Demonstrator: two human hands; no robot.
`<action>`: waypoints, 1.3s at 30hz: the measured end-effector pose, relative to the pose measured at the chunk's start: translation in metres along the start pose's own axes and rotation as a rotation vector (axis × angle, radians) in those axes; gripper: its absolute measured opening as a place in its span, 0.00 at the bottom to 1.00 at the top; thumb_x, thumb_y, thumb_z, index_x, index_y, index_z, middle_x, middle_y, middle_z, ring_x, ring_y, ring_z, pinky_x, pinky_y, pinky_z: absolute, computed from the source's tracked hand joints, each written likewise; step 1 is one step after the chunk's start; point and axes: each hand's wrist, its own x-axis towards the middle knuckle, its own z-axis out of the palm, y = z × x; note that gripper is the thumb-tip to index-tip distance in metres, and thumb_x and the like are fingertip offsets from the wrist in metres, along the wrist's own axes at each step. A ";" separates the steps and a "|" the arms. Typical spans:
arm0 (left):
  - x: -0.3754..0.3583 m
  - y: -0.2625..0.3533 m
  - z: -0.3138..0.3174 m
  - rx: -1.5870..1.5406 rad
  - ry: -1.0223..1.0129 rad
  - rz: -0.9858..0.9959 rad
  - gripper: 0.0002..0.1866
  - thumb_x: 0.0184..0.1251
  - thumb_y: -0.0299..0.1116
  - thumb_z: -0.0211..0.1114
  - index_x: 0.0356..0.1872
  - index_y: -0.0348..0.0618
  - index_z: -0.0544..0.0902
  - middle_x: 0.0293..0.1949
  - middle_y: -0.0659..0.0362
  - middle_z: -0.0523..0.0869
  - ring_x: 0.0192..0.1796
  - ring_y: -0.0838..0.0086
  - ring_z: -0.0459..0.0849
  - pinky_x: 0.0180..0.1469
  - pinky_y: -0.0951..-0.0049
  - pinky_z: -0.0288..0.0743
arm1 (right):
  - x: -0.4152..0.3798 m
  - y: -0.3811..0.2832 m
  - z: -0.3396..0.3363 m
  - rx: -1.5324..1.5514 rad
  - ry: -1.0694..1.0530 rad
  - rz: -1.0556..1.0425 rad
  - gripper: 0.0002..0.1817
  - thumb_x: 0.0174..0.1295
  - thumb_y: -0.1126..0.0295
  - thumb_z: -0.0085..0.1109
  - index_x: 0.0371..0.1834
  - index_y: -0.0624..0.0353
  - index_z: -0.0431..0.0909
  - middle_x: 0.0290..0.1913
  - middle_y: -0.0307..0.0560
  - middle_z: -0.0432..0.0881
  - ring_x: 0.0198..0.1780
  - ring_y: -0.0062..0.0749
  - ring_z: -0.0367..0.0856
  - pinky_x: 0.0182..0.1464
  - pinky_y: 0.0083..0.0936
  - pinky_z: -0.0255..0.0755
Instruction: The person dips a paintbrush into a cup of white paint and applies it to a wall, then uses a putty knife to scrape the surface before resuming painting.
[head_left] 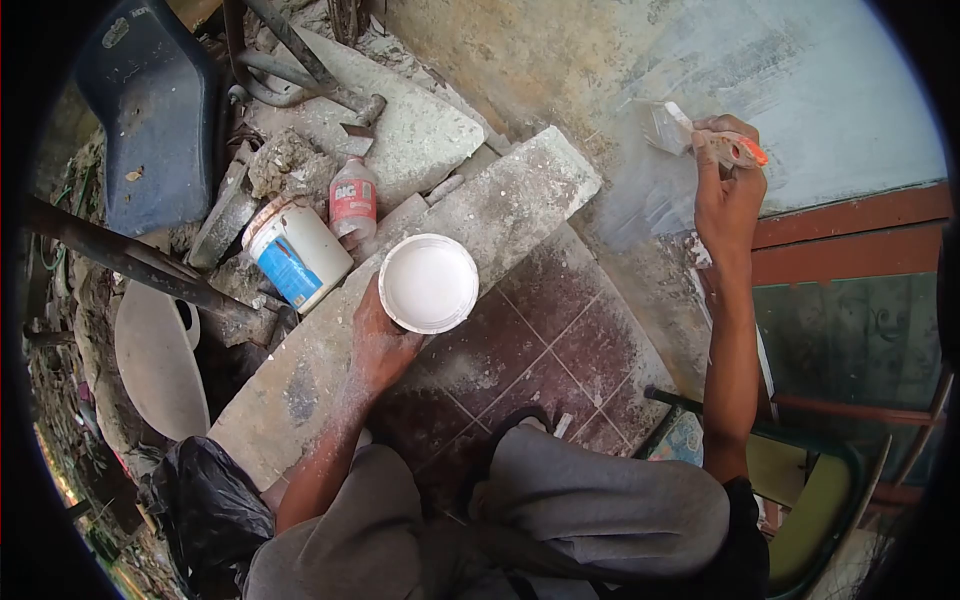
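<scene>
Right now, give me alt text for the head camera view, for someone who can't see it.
Seen from above, a crouching person's right hand presses a paintbrush to a grey wall, while the left hand holds a cup of white paint. Beside the cup lie a concrete slab, a white tub and a small bottle, among rubble.

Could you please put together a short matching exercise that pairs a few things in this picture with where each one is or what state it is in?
Things:
1. white cup
2. paintbrush
3. red-labelled bottle
4. white bucket

Places or states:
A. lying on its side among the rubble, blue label showing
B. held in the left hand, filled with white paint
C. standing upright beside the stone slab
D. held in the right hand, against the wall

Pairs: 1-B, 2-D, 3-C, 4-A
</scene>
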 end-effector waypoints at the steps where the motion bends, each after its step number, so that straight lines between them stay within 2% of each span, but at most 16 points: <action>1: 0.000 -0.001 0.000 -0.010 -0.008 -0.005 0.35 0.56 0.30 0.78 0.65 0.36 0.73 0.58 0.44 0.83 0.62 0.52 0.83 0.62 0.58 0.78 | 0.002 -0.003 -0.003 0.037 0.053 -0.020 0.05 0.71 0.76 0.59 0.45 0.65 0.79 0.44 0.47 0.82 0.41 0.25 0.82 0.41 0.25 0.75; 3: 0.002 -0.003 0.000 -0.023 -0.013 -0.002 0.35 0.56 0.30 0.78 0.65 0.36 0.74 0.57 0.44 0.83 0.62 0.52 0.83 0.62 0.58 0.78 | -0.001 -0.001 0.003 0.090 0.029 0.004 0.05 0.71 0.77 0.59 0.46 0.65 0.79 0.44 0.45 0.82 0.42 0.20 0.81 0.40 0.23 0.74; 5: 0.001 -0.004 0.001 0.021 -0.007 0.050 0.34 0.56 0.29 0.78 0.64 0.36 0.74 0.57 0.45 0.83 0.61 0.51 0.84 0.61 0.58 0.78 | -0.010 0.005 0.013 0.054 -0.170 0.091 0.05 0.71 0.76 0.60 0.46 0.65 0.79 0.44 0.48 0.82 0.42 0.28 0.84 0.43 0.26 0.75; 6: 0.002 -0.004 0.000 0.019 -0.010 0.054 0.34 0.56 0.29 0.78 0.64 0.36 0.74 0.57 0.45 0.83 0.61 0.51 0.84 0.61 0.58 0.78 | -0.018 0.013 0.022 0.050 -0.167 0.092 0.05 0.71 0.76 0.60 0.46 0.65 0.79 0.44 0.48 0.82 0.42 0.28 0.84 0.43 0.26 0.75; 8: 0.002 -0.002 -0.001 0.020 -0.023 0.053 0.34 0.56 0.29 0.78 0.64 0.36 0.74 0.57 0.45 0.83 0.61 0.52 0.84 0.61 0.58 0.78 | -0.033 0.029 0.035 -0.111 -0.266 0.105 0.08 0.70 0.75 0.60 0.49 0.64 0.79 0.45 0.52 0.83 0.43 0.39 0.85 0.45 0.32 0.76; 9: 0.002 -0.003 -0.001 0.020 -0.026 0.053 0.34 0.56 0.29 0.78 0.64 0.36 0.74 0.57 0.45 0.83 0.61 0.52 0.84 0.61 0.58 0.78 | -0.034 0.030 0.033 -0.112 -0.265 0.108 0.08 0.70 0.75 0.60 0.49 0.64 0.79 0.45 0.52 0.83 0.43 0.39 0.85 0.45 0.32 0.76; 11: 0.001 -0.005 0.000 0.035 -0.030 0.051 0.34 0.56 0.29 0.77 0.64 0.36 0.74 0.57 0.45 0.83 0.61 0.51 0.83 0.62 0.58 0.78 | -0.033 0.029 0.024 -0.126 -0.159 0.151 0.10 0.70 0.75 0.60 0.51 0.64 0.77 0.47 0.54 0.84 0.45 0.49 0.85 0.48 0.36 0.76; 17: 0.002 0.003 -0.002 -0.012 -0.019 -0.005 0.34 0.57 0.29 0.76 0.65 0.36 0.74 0.57 0.44 0.83 0.61 0.51 0.83 0.62 0.58 0.78 | 0.004 -0.021 -0.010 -0.098 0.198 -0.232 0.07 0.66 0.77 0.63 0.46 0.61 0.81 0.47 0.51 0.85 0.48 0.47 0.86 0.51 0.32 0.79; 19: 0.002 0.001 -0.001 -0.005 -0.021 0.012 0.34 0.57 0.29 0.76 0.65 0.36 0.74 0.57 0.44 0.83 0.61 0.51 0.83 0.62 0.58 0.78 | 0.008 -0.030 -0.004 -0.304 0.124 -0.582 0.09 0.60 0.78 0.65 0.43 0.54 0.83 0.47 0.46 0.85 0.49 0.43 0.86 0.51 0.32 0.81; 20: 0.002 0.000 -0.001 0.003 -0.024 0.022 0.34 0.57 0.29 0.76 0.65 0.36 0.73 0.57 0.44 0.83 0.61 0.51 0.83 0.62 0.58 0.78 | 0.001 -0.042 0.002 -0.472 0.029 -0.616 0.10 0.57 0.74 0.66 0.41 0.48 0.83 0.47 0.41 0.86 0.52 0.39 0.86 0.52 0.34 0.83; 22: 0.001 -0.002 0.000 0.003 -0.017 0.031 0.34 0.57 0.29 0.76 0.65 0.36 0.73 0.57 0.44 0.83 0.61 0.51 0.84 0.62 0.58 0.78 | -0.019 -0.036 0.035 -0.598 -0.124 -0.705 0.08 0.60 0.71 0.62 0.42 0.44 0.82 0.46 0.38 0.85 0.53 0.38 0.85 0.52 0.32 0.84; 24: 0.002 -0.002 0.000 0.005 -0.004 0.035 0.34 0.57 0.29 0.76 0.65 0.36 0.74 0.57 0.44 0.83 0.61 0.51 0.84 0.61 0.58 0.78 | -0.041 -0.013 0.063 -0.596 -0.343 -0.577 0.13 0.59 0.71 0.60 0.47 0.44 0.81 0.49 0.38 0.84 0.55 0.37 0.84 0.49 0.32 0.83; 28: 0.002 0.001 0.000 -0.007 0.022 0.059 0.34 0.57 0.30 0.78 0.64 0.36 0.74 0.56 0.44 0.83 0.60 0.51 0.84 0.61 0.58 0.78 | -0.058 0.001 0.087 -0.574 -0.431 -0.635 0.16 0.57 0.74 0.59 0.49 0.43 0.81 0.51 0.38 0.83 0.58 0.36 0.82 0.46 0.32 0.84; 30: 0.000 -0.001 0.000 0.005 0.039 0.070 0.34 0.57 0.30 0.78 0.64 0.37 0.74 0.56 0.44 0.83 0.60 0.51 0.84 0.60 0.58 0.79 | -0.055 -0.002 0.089 -0.525 -0.485 -0.488 0.16 0.58 0.74 0.58 0.50 0.44 0.80 0.51 0.38 0.83 0.58 0.35 0.82 0.45 0.32 0.84; 33: 0.001 -0.003 0.001 -0.020 0.016 0.053 0.34 0.57 0.31 0.78 0.64 0.37 0.74 0.55 0.44 0.83 0.60 0.51 0.84 0.59 0.57 0.79 | -0.055 0.004 0.098 -0.492 -0.524 -0.435 0.18 0.56 0.76 0.60 0.50 0.46 0.80 0.51 0.39 0.83 0.57 0.37 0.82 0.44 0.33 0.84; 39: 0.002 0.002 0.000 -0.014 0.033 0.064 0.33 0.57 0.32 0.79 0.64 0.36 0.74 0.56 0.44 0.83 0.60 0.50 0.84 0.59 0.57 0.79 | -0.048 0.005 0.091 -0.331 -0.254 -0.387 0.18 0.53 0.77 0.62 0.47 0.48 0.82 0.49 0.39 0.84 0.53 0.39 0.83 0.41 0.34 0.84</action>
